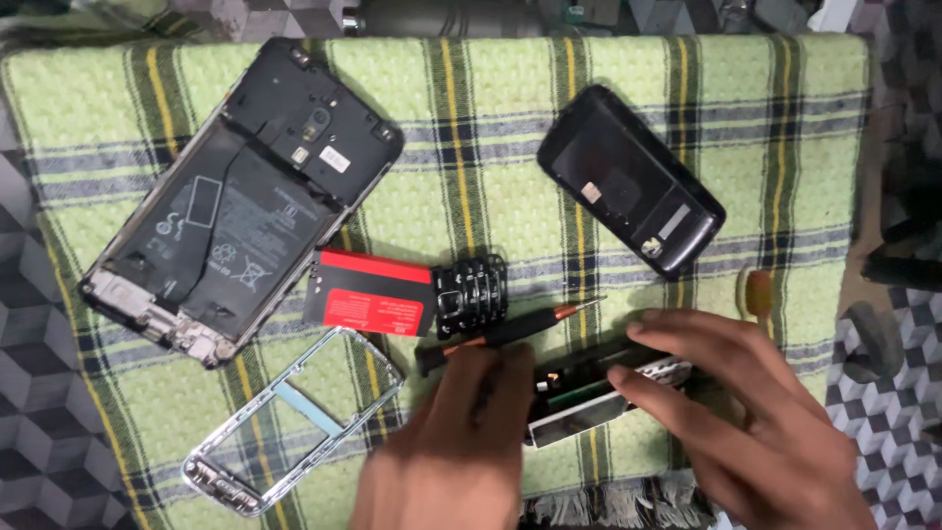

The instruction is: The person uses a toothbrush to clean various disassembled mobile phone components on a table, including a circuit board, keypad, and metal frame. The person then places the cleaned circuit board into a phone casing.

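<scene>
My left hand (461,442) lies low in the middle, its fingers at the black handle of a small screwdriver (510,332) with an orange collar and thin metal tip. My right hand (746,412) grips a small stripped phone body (579,397) with a silver side, fingers over its top. Just above lie a black rubber keypad (471,292) and a red and black battery (368,291).
A green plaid cloth (471,118) covers the surface. On it lie a large opened smartphone (240,196) with its battery showing, a black phone back cover (630,191), and a silver phone frame (294,422). Dark tools sit along the top edge.
</scene>
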